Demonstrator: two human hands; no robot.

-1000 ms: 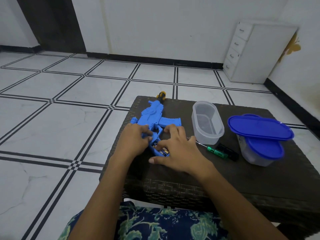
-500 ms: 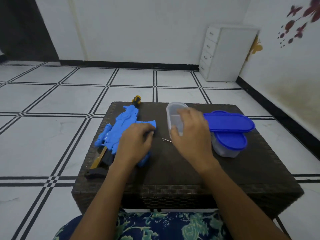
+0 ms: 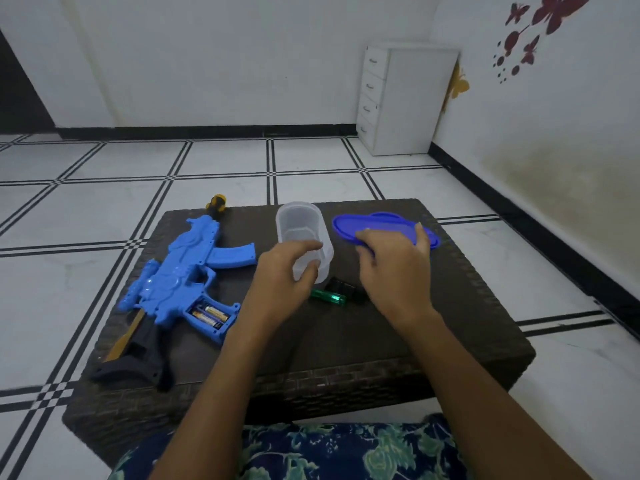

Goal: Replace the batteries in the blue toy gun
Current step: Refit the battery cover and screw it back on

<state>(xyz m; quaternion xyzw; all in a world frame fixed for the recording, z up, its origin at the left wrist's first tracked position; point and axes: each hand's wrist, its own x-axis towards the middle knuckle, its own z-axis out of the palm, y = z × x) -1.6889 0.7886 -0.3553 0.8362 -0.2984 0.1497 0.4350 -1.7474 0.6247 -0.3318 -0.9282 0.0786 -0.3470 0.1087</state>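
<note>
The blue toy gun (image 3: 180,271) lies on the left of the dark wicker table (image 3: 346,344), muzzle pointing away from me. Its grip compartment is uncovered, with batteries (image 3: 209,314) showing inside. My left hand (image 3: 282,282) pinches the near rim of a clear plastic container (image 3: 299,221) at the table's middle. My right hand (image 3: 394,271) grips the edge of a blue lid (image 3: 384,225) on the right. The box under that lid is hidden by my hand.
A green-handled screwdriver (image 3: 328,297) and a small black piece (image 3: 341,285) lie between my hands. A white drawer unit (image 3: 405,98) stands by the far wall. Tiled floor surrounds the table, and my patterned clothing shows at the bottom.
My left hand left the gun and took hold of the clear container. My right hand moved from the container to the blue lid. The gun's open battery compartment is now uncovered.
</note>
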